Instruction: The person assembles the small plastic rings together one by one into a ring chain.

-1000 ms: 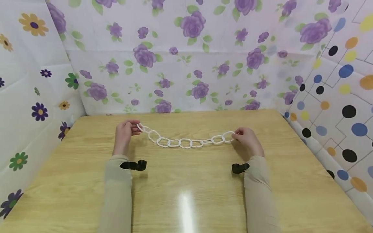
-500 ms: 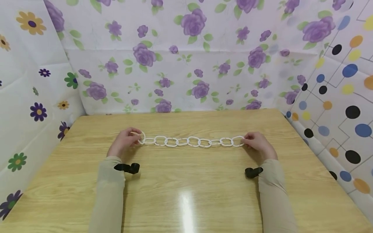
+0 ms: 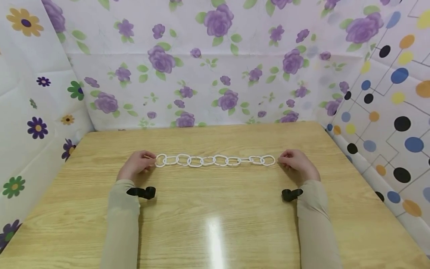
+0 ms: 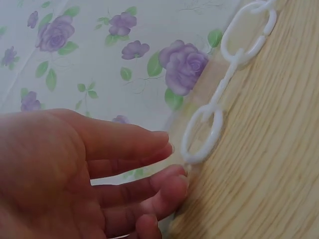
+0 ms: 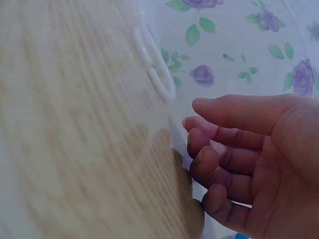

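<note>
A white plastic chain (image 3: 244, 160) of several oval links lies nearly straight from left to right across the table. At its left end, my left hand (image 3: 137, 163) rests beside the last link, thumb and fingers loosely bent. In the left wrist view a small gap separates the fingertips (image 4: 160, 138) from the end link (image 4: 217, 130). My right hand (image 3: 298, 163) is just off the chain's right end, holding nothing. The right wrist view shows its relaxed fingers (image 5: 234, 164) apart from the closest link (image 5: 162, 82).
The light wooden table (image 3: 215, 201) has a bright glare streak near the front. Behind it hangs a cloth with purple roses (image 3: 161, 59). Patterned cloths flank both sides, daisies (image 3: 37, 127) left and coloured dots (image 3: 402, 123) right. Black wrist cameras (image 3: 146, 192) sit on both sleeves.
The chain was held sagging between both hands, then drawn out straight and lowered. Both hands have now let go of its ends. The head view has shifted slightly.
</note>
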